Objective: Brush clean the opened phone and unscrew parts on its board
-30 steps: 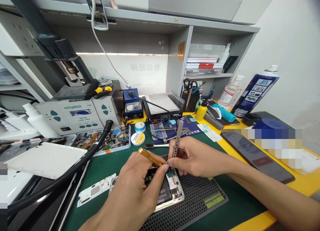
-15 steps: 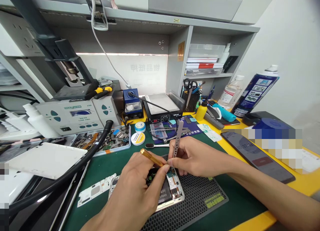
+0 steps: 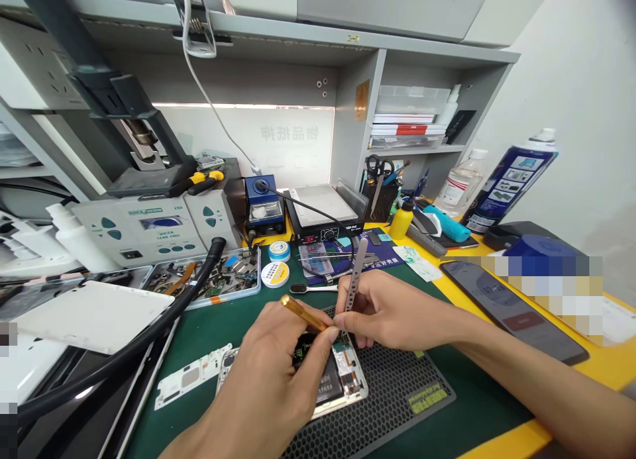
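An opened phone point(image 3: 342, 376) with its back off lies on a black honeycomb mat point(image 3: 397, 393) in front of me. My left hand point(image 3: 278, 373) is closed around a small gold-handled screwdriver point(image 3: 302, 312), its tip pointing down at the upper part of the phone. My right hand point(image 3: 382, 310) pinches a pair of grey metal tweezers point(image 3: 354, 280), held nearly upright with the tips at the same spot. The two hands almost touch above the phone's top end.
A white inner phone frame point(image 3: 191, 379) lies left of the phone. A parts tray point(image 3: 209, 280), black hose point(image 3: 149, 333), white tablet point(image 3: 89, 316), soldering stations point(image 3: 149, 227), hot plate point(image 3: 322, 210) stand behind. A dark phone point(image 3: 511, 310) and spray can point(image 3: 511, 177) sit on the right.
The screwdriver handle has shifted slightly to the right and the tweezers have tilted a little. Both hands stay over the top end of the phone.
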`<state>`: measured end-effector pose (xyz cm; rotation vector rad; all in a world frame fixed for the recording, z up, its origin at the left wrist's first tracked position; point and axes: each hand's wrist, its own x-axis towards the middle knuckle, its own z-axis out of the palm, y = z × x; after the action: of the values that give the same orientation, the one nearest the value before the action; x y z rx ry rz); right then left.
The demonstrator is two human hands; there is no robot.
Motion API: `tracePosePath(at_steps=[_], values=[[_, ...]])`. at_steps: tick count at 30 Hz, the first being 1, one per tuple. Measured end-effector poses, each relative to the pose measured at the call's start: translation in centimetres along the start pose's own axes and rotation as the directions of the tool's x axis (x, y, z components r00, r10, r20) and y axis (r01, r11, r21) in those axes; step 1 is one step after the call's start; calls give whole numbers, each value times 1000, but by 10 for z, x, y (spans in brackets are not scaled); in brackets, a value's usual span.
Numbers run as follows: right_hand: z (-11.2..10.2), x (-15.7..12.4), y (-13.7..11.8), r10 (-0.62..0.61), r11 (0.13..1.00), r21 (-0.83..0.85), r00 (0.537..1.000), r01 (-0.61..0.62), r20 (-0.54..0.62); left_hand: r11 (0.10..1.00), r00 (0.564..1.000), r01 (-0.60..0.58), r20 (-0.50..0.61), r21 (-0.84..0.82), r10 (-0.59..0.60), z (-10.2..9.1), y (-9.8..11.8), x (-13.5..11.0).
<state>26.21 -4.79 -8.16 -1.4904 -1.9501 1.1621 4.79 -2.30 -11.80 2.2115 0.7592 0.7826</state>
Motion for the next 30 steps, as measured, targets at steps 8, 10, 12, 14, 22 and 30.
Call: tracePosePath(at_steps=[8,10,12,14,22,30], values=[[0,1,0,4,1000,1,1000,-4,1,1000,1000,-7,1,1,7,-1,0,1],[0,1,0,4,1000,-2,1000,-4,4,1000,1000,-1,2,4,1,-1,1,0],[0,0,-1,4,1000,-7,1000,-4,4,1000,1000,-8,-1,3,8,-1,1,0],[0,0,-1,2,1000,-11,1000,-2,2,1000,1000,-23,-1,-1,23,-1,0,0],[1,0,-1,6,1000,-16,1000,-6,-3,1000,1000,-20,-5,8,20,-1,0,0],[0,-1,-3,14,1000,-13,1000,-14,-11,1000,1000,-3,8,0,3,-1,0,0]])
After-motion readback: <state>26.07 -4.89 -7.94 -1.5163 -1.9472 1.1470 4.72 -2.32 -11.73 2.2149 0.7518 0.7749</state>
